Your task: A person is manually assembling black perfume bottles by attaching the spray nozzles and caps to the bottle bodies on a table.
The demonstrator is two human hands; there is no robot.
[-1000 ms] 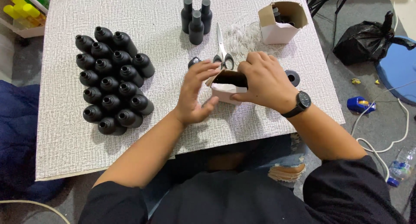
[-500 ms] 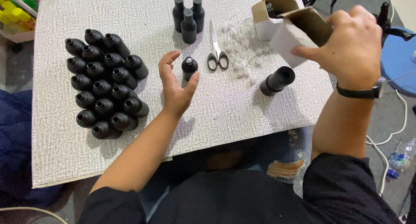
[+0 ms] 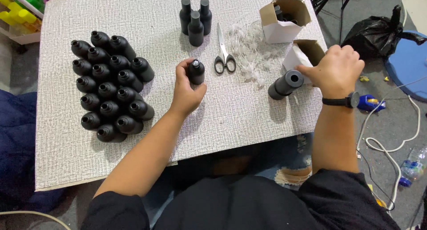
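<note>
Our left hand (image 3: 187, 90) is closed around a small black bottle (image 3: 195, 72), upright near the middle of the worktop (image 3: 66, 159), just left of the scissors (image 3: 223, 56). Our right hand (image 3: 336, 70) grips an open white box (image 3: 304, 54) at the worktop's right edge, beside a black bottle lying on its side (image 3: 284, 84). A cluster of black bottles (image 3: 111, 87) stands well left.

A small matte black bottle (image 3: 195, 72) is held upright, uncapped, near the table's middle. A black cylindrical bottle (image 3: 284, 84) is laid on its side beside an opened white carton (image 3: 302, 55).
</note>
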